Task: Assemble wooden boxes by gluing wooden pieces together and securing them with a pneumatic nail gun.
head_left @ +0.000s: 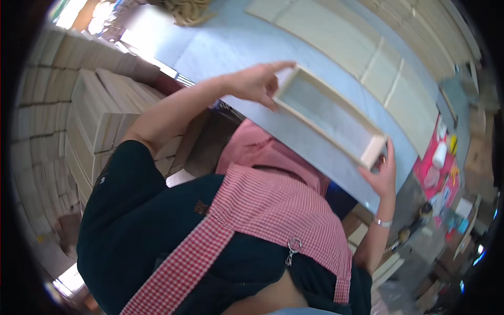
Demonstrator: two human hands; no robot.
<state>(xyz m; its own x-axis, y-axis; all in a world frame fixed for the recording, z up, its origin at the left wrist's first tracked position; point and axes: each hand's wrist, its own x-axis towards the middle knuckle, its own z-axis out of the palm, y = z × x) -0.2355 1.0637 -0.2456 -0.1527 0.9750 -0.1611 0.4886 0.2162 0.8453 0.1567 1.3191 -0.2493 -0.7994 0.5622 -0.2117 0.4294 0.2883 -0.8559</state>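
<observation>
A long, shallow rectangular wooden frame (320, 129) in pale wood is held between my two hands over the light table. The table surface, or a panel of like colour, shows inside its rim; I cannot tell whether it has a bottom. My left hand (257, 85) grips the far left short end, thumb on the near side and index finger stretched along the far corner. Around the near right short end my right hand (383, 170) is closed, with its fingers partly hidden behind the wood.
The pale table (220, 47) carries several flat light boards (336, 39) along its far side. Stacked wooden boxes (94, 115) rise at left. Brown cloth or gloves (188, 10) lie at the far edge. Bottles (440, 155) sit on a pink sheet (430, 178) at right.
</observation>
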